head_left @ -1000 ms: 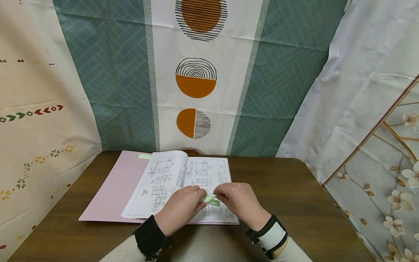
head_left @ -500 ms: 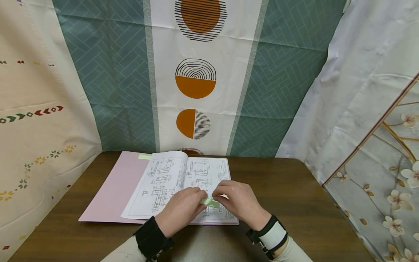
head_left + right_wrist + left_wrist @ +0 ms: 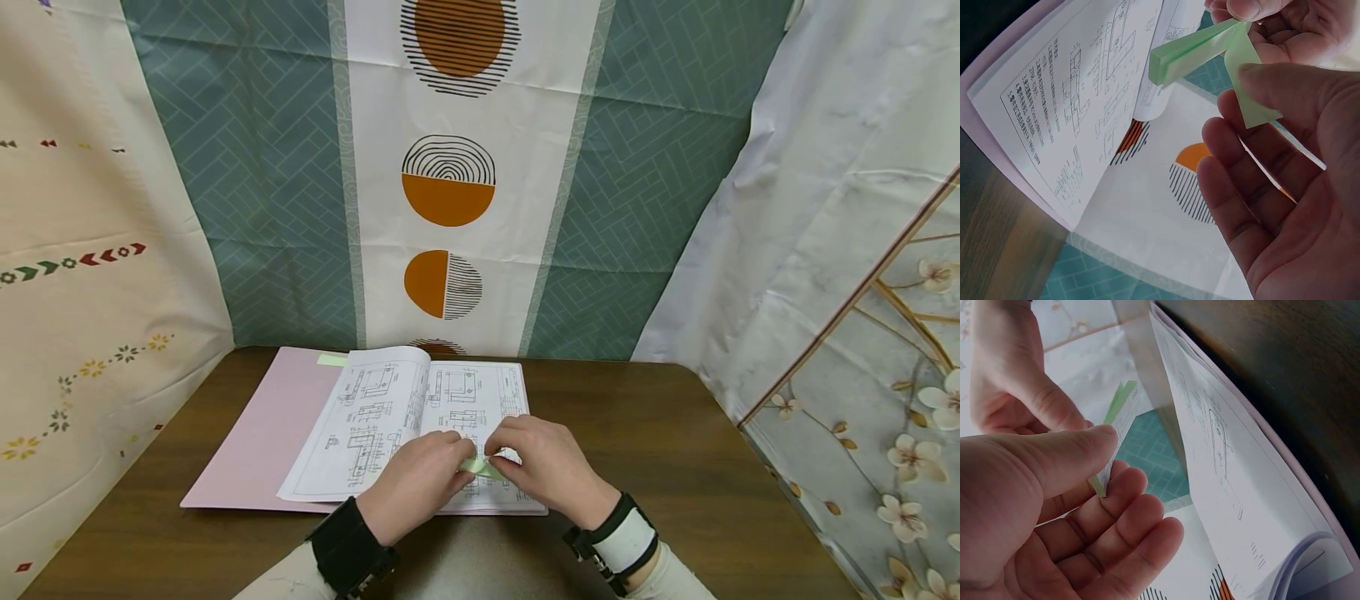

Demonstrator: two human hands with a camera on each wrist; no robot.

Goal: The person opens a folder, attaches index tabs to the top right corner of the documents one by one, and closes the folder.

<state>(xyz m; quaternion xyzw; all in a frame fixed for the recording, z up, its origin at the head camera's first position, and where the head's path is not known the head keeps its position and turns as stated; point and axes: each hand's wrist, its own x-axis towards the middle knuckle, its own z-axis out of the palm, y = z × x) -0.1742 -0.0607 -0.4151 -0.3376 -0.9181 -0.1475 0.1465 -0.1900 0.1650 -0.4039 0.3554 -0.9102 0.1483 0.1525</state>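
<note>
Over the right-hand page, my left hand (image 3: 416, 479) pinches one end of a small, narrow pad of light green sticky notes (image 3: 1188, 53) between thumb and fingers. My right hand (image 3: 551, 462) faces it and pinches the free end of the top sticky note (image 3: 1247, 87), which is bent up and away from the pad while still joined at the left hand's end. Beneath both hands lies an open booklet of technical drawings (image 3: 465, 400) with a pink cover (image 3: 262, 442). In the left wrist view the pad (image 3: 1119, 406) shows nearly edge-on past the left thumb.
A light green strip (image 3: 332, 360) sticks out at the top of the pink cover, beside the turned pages. The booklet lies on a dark brown wooden table (image 3: 637, 433). Patterned cloths (image 3: 480, 208) hang behind and along both sides.
My right hand has shifted slightly left, closer to the left hand, holding the note's free end. The pad has tilted a little. The left hand and booklet stay nearly in place.
</note>
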